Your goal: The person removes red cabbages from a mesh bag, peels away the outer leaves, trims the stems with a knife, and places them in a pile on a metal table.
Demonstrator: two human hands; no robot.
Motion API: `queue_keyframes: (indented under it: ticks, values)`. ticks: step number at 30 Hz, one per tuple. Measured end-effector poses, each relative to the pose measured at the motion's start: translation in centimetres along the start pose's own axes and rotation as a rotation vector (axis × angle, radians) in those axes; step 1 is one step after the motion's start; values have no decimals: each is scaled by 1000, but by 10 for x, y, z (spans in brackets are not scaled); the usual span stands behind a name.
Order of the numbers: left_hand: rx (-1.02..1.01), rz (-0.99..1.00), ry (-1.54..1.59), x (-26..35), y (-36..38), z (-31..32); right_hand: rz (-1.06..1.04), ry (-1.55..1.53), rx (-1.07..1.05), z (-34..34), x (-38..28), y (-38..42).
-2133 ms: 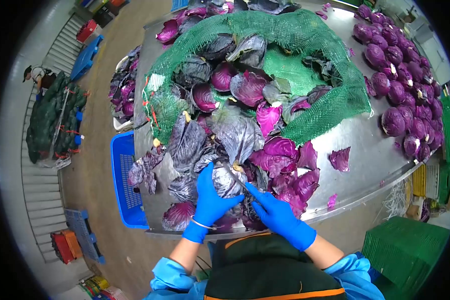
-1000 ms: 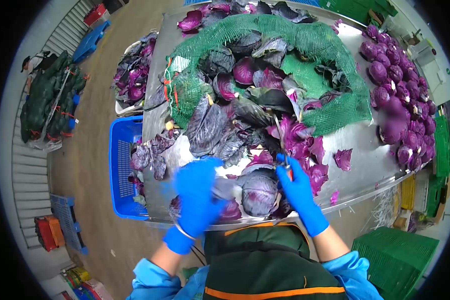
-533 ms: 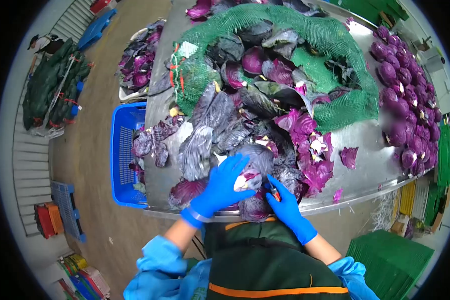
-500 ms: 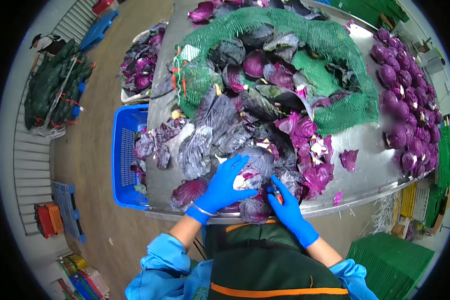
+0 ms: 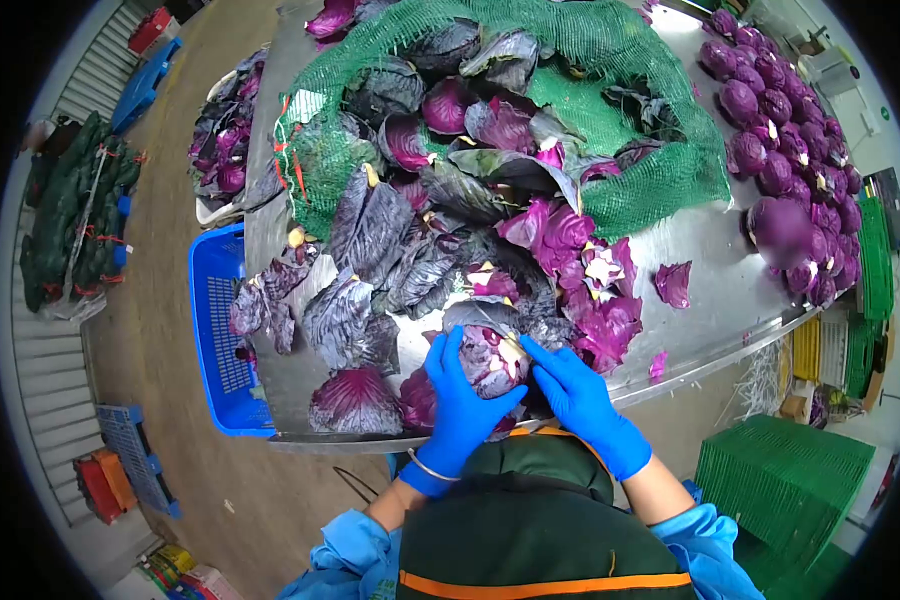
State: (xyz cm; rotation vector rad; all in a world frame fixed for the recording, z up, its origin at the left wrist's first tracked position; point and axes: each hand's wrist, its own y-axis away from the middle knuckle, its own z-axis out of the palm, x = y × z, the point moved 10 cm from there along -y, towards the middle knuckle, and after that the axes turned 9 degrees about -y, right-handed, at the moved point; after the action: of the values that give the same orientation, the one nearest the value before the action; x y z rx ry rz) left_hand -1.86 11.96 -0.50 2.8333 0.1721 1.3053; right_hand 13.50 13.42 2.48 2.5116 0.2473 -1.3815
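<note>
My left hand point(image 5: 457, 405) is gloved in blue and wrapped round the near left side of a red cabbage point(image 5: 488, 368), close to the table's front edge. The cabbage's pale cut stem end faces up and to the right. At that stem end is my right hand point(image 5: 582, 402), also gloved, closed on a small knife; its handle is hidden in the fingers and little of the blade shows. Loose dark outer leaves point(image 5: 355, 325) lie to the left of the cabbage. Bright purple leaves point(image 5: 600, 325) lie to its right.
A green mesh sack point(image 5: 660, 185) with leaves on it spreads across the metal table point(image 5: 705, 300). Peeled red cabbages point(image 5: 775, 105) are piled at the right. Left of the table stand a blue crate point(image 5: 202, 330) and a white bin point(image 5: 207, 213) of leaves. Green crates point(image 5: 775, 490) stand at lower right.
The cabbage has been turned so its pale stem end shows more. My left hand has shifted from its top to its side, and my right hand has come up to the stem.
</note>
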Motion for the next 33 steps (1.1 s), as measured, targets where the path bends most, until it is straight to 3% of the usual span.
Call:
queue_keyframes:
  ticks: [4, 6, 9, 12, 14, 15, 16, 17, 20, 21, 22, 24, 26, 28, 30, 33]
  values:
    - [-17, 50, -11, 7, -2, -2, 28, 66, -134, 11, 10, -32]
    - [-47, 82, 3, 9, 1, -3, 151, -16, -28, 2, 39, -53]
    - [-56, 141, 81, -7, -2, -4, 77, -148, 3, 10, 41, -55]
    - [-182, 172, 192, -28, -14, -29, 141, -186, 53, 10, 35, -48]
    - [-564, -218, 841, -61, -12, -21, 164, -131, 180, -11, 21, -44]
    - [-393, -261, 756, -86, -17, -41, 121, -58, 343, -35, 9, -39]
    - [-227, -306, 666, -107, -18, -60, -129, -97, 504, -62, -8, -35]
    - [-202, -580, 931, -91, -10, -60, -98, -323, 634, -81, 6, -30]
    - [89, -204, 110, -84, -16, -61, -103, -114, 800, -108, -41, -26]
    - [-26, 93, 4, -43, -28, -62, -158, -123, 729, -95, -52, -30]
    - [-136, 214, -10, -26, -28, -55, -209, -127, 659, -81, -62, -28]
    - [-131, 224, -175, -4, -23, -57, -351, -66, 237, -33, -90, -34]
    - [-149, 135, -113, -11, -14, -46, -110, -145, 39, 4, -61, -35]
    - [-179, 39, -47, -20, -8, -36, -20, -208, 41, 24, -20, -28]
    - [-74, 12, 5, -22, -4, -41, 39, -231, 11, 32, -1, -20]
    - [-43, 77, 15, -25, 2, -43, 84, -285, -51, 55, 25, -24]
